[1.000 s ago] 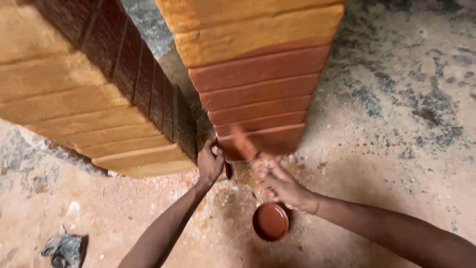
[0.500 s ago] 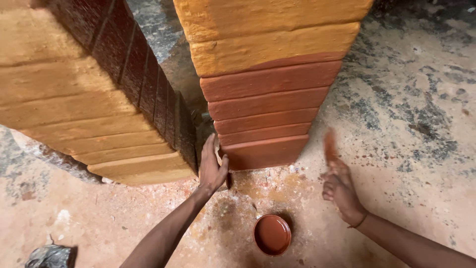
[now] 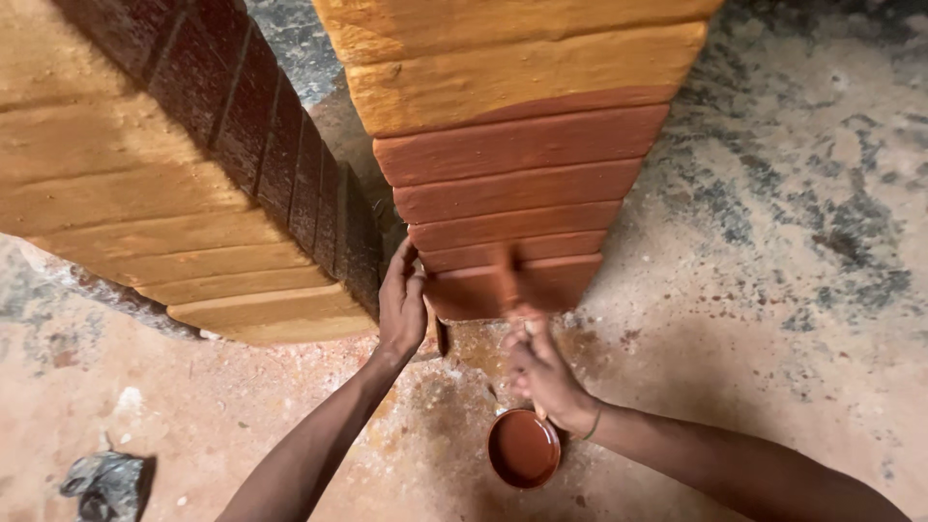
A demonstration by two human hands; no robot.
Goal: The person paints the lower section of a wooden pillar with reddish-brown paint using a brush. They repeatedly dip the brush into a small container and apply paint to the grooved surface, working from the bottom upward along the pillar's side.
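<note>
Crouched low over a stained concrete floor (image 3: 773,290), a person brushes red-brown paint onto the bottom courses of a stepped brick pillar (image 3: 512,184), whose upper bands are ochre-yellow. Their right hand (image 3: 541,372) is closed around the handle of a paintbrush (image 3: 507,280), which shows blurred against the lowest red course. Their left hand (image 3: 401,304) lies flat and open, fingers together, against the pillar's left lower corner and holds nothing. A small round bowl of paint (image 3: 523,448) sits on the floor just below the right wrist, near the pillar's foot. The brush looks light and stiff-handled, best held mid-handle as it is here, though wet paint could make it slippery. The bowl appears shallow and easily tipped; lifting it by the rim with a level grip would seem safest. To the left stands a second yellow-and-dark brick column (image 3: 174,193); a crumpled grey rag (image 3: 101,483) lies at lower left.
</note>
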